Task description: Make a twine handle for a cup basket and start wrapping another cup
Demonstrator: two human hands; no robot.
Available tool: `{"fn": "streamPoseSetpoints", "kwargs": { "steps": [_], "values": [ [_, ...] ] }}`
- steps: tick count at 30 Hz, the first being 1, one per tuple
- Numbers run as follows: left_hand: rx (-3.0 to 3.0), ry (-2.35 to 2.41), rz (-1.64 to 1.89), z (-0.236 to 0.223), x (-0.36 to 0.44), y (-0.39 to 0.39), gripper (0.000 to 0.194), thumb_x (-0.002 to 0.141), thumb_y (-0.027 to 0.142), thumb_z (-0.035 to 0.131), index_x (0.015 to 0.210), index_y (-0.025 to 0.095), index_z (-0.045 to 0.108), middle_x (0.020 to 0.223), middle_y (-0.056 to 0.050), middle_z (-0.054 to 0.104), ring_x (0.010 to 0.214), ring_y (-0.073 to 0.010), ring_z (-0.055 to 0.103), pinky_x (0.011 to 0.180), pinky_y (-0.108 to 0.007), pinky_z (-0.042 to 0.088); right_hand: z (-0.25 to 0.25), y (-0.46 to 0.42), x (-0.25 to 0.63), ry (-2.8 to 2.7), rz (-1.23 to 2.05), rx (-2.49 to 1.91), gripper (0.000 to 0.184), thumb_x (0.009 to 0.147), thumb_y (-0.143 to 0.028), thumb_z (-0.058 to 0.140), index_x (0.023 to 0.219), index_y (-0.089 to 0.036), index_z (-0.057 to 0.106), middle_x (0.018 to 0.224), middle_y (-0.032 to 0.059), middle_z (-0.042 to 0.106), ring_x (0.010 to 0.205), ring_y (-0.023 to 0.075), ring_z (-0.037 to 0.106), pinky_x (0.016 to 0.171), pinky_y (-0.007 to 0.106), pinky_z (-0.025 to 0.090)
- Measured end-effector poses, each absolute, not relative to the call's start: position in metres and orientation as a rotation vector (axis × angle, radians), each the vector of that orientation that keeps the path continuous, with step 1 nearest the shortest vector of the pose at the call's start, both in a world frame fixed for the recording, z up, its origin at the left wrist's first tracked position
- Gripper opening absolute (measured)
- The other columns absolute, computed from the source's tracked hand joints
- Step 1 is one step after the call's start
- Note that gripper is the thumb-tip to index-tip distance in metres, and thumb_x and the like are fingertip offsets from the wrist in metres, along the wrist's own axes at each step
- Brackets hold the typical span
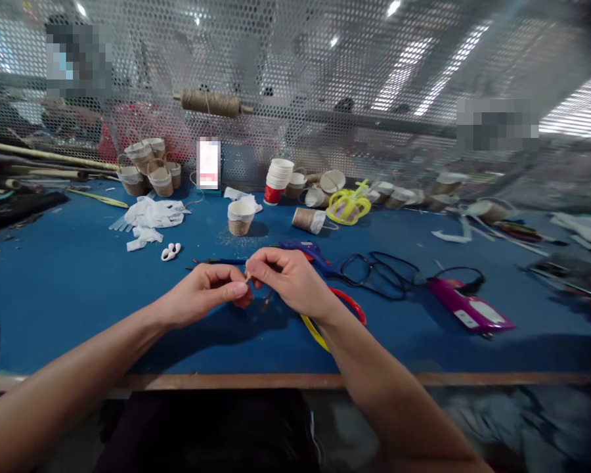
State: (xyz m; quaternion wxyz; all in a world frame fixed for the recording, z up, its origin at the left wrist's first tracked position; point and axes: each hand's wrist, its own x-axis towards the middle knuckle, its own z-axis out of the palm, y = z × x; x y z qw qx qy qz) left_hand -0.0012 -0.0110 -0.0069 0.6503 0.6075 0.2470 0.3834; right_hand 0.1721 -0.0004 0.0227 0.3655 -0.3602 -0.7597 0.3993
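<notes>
Above the blue table, my left hand (221, 289) and my right hand (295, 279) meet with fingertips closed in a pinch. Between them is a short, thin piece of brown twine (248, 278), mostly covered by the fingers. A twine-wrapped paper cup (239, 223) with white cloth round its rim stands just beyond my hands. Under my right wrist lie red and yellow loop handles (352, 305), perhaps of scissors. Behind that hand is a blue glue gun (305, 248), partly hidden.
Stacked paper cups (278, 180), a tipped-over wrapped cup (308, 220) and a yellow ribbon bundle (349, 207) are at the back. White cloth pieces (155, 213) lie left. Rightward are a black cord (389, 276) and a purple device (467, 309). A twine spool (211, 103) hangs on the mesh.
</notes>
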Motion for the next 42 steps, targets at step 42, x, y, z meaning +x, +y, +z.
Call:
{"fn": "streamPoseSetpoints", "kwargs": {
  "steps": [42],
  "values": [
    [1.122,0.476,0.705,-0.004,-0.016,-0.002,0.024,0.061,0.040,0.073,0.069,0.018,0.072,0.073,-0.004,0.060,0.068,-0.0139,0.049,0.067,-0.028,0.036,0.012,0.003,0.180,-1.464,1.986,-0.694,0.027,0.075,-0.039,0.062,0.069,-0.014,0.065,0.054,-0.0016,0.059,0.057,0.0083,0.056,0.058,0.021,0.040]
  ]
}}
